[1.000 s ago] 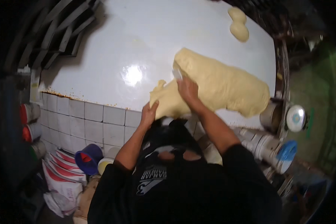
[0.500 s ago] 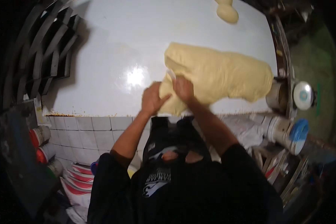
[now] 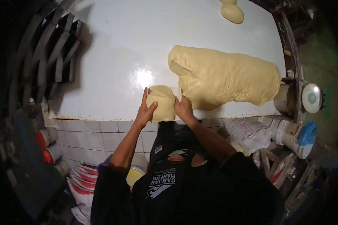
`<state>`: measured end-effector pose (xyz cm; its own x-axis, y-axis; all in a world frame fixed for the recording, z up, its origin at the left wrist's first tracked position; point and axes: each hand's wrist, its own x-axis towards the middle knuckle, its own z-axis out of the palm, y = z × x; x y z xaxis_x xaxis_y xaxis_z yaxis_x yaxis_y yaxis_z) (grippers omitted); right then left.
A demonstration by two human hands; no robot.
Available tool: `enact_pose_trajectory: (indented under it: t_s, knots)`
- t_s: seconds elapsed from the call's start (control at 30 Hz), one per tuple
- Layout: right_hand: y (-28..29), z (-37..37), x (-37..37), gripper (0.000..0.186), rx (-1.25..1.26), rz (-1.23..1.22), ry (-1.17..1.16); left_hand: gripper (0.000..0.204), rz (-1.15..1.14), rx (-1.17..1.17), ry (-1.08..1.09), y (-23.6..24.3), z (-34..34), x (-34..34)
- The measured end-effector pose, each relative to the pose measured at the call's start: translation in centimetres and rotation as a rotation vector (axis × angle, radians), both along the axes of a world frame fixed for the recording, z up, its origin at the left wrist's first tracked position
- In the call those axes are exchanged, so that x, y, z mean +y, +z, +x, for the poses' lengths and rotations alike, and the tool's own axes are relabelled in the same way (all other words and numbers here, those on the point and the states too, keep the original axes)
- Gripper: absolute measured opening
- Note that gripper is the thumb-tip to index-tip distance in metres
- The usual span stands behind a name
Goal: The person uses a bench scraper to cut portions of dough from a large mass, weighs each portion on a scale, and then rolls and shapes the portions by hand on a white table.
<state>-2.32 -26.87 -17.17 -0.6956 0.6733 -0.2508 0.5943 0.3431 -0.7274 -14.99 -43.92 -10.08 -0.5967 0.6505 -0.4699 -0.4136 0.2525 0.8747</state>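
Observation:
A cut piece of pale yellow dough is between my hands at the table's near edge. My left hand grips its left side, thumb on top and fingers stretched along the far side. My right hand is closed on a white flat dough scraper, which stands against the piece's right side. To the right lies a large long slab of dough, with a cut fold at its left end. The cut piece sits apart from it.
Stacked dark metal tins stand at the table's left. Two small dough balls touch at the far right, the nearer dough ball fully in view. A metal pot sits past the slab's right end. Below are buckets and sacks.
The dough piece has come away from the slab and moved toward the near edge. My left hand has shifted slightly left and down with it; the scraper has left the slab's cut end.

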Motion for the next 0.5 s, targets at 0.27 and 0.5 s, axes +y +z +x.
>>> enact_pose_trajectory:
  t_s: [0.27,0.5]
  knots:
    - [8.3,5.9,13.1,0.042,0.638,-1.381,-0.48,0.069,0.523,-0.792,0.128,5.5,0.4,11.6]
    - [9.3,22.9,29.3,0.04,0.809,-1.118,-0.809,0.067,0.718,-0.736,-0.388,20.4,7.6,42.5]
